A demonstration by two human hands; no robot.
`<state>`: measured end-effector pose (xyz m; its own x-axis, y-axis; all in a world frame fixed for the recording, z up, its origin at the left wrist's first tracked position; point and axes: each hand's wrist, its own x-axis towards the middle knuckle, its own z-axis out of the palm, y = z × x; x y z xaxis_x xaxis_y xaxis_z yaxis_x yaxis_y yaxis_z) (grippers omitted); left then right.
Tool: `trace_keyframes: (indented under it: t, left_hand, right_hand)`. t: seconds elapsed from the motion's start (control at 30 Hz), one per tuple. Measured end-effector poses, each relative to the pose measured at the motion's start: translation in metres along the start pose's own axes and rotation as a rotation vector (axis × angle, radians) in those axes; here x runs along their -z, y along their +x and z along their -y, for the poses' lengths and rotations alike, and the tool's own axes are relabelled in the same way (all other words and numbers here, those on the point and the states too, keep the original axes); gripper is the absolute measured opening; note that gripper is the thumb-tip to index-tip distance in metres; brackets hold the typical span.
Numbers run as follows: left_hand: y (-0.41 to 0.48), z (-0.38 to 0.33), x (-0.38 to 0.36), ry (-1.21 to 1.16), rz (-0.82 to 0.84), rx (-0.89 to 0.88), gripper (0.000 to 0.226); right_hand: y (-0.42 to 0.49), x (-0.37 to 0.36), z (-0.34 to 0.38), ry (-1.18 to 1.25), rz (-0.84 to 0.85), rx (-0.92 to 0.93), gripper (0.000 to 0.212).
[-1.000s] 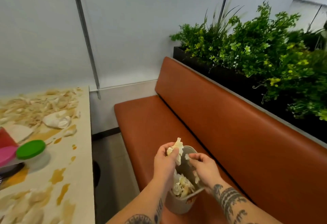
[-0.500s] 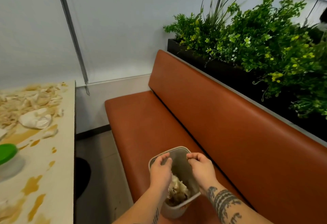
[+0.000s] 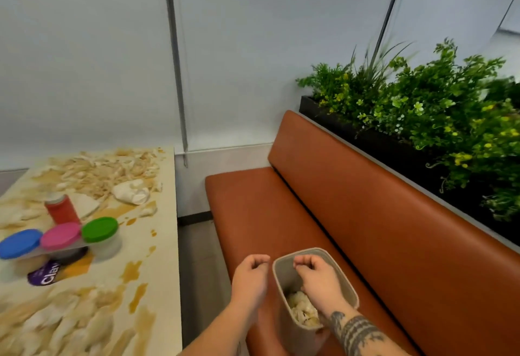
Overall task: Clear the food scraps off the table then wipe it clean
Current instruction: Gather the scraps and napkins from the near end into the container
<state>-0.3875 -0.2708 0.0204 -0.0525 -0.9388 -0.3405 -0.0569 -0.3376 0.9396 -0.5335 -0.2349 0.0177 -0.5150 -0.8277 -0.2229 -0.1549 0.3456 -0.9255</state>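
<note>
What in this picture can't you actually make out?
In the head view:
The bin: its wall and the right hand hide most contents.
The left hand: curled fingers hide its palm, likewise the right.
The table: cut off left and bottom; near scraps blurred.
The purple label: tubs cover it.

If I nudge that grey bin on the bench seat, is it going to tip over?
Possibly. The bin is tall and narrow and stands on the padded bench, so a sideways push could topple it. Scraps sit low inside, so it's probably light.
</note>
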Motion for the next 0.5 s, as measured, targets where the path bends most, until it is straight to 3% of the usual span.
trace_keyframes:
  t: [0.2,0.5]
  left_hand:
    - [-0.05,-0.011,0.109,0.157,-0.113,-0.129,0.016]
    - [-0.152,0.033,0.321,0.143,-0.352,-0.026,0.017]
  right_hand:
    - [-0.071,-0.073,0.038,-0.047,0.158,0.102,0.014]
    - [-0.226,-0.198,0.072,-0.122,0.468,0.214,0.014]
